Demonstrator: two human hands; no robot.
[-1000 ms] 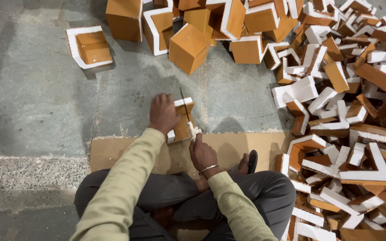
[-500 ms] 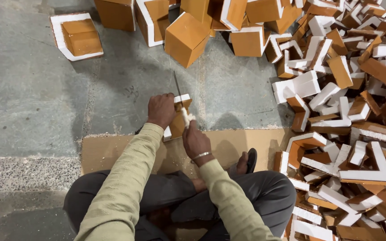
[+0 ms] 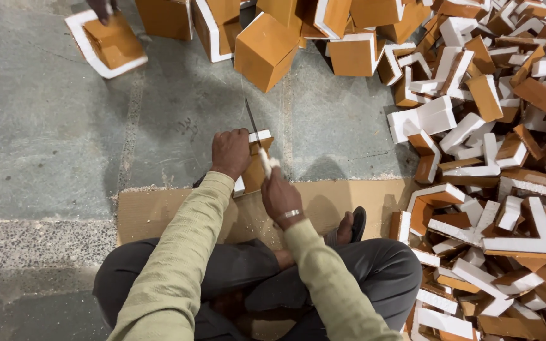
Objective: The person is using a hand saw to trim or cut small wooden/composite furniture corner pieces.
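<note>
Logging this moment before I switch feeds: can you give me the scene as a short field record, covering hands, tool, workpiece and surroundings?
left hand: pressed on the orange, white-edged block, steadying it
right hand: gripping the white-handled thin-bladed knife, blade pointing away
surface: brown cardboard sheet on grey stone floor
right side: heap of orange and white offcuts
far edge: orange box shapes; another person's hand at top left

We have a single view, from a camera worn on the head, looking steeply down and forward over our own crossed legs and arms. It sits close: the left hand [image 3: 230, 153] and right hand [image 3: 280, 196] fill the centre, cardboard sheet [image 3: 159, 215] at six o'clock, block pile [image 3: 494, 158] at three.
</note>
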